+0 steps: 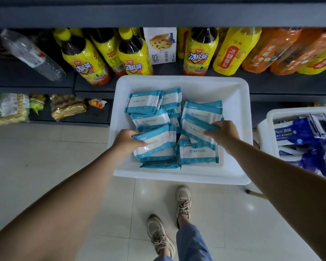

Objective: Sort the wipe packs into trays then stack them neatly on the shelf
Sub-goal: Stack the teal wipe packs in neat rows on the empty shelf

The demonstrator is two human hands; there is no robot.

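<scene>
Two hands, each on a teal wipe pack.

Glossy pale floor tiles below the grip; beyond it, dark grey shelving stocked with yellow iced-tea bottles, a cookie box and orange packs.

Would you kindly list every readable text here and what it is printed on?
"冰红茶": yellow tea bottles
"冰糖雪梨": yellow pear-drink bottle
"LANDY": white cookie box
"酒精": dark blue wipe packs
Teal wipe packs: print too blurred to read.
</scene>
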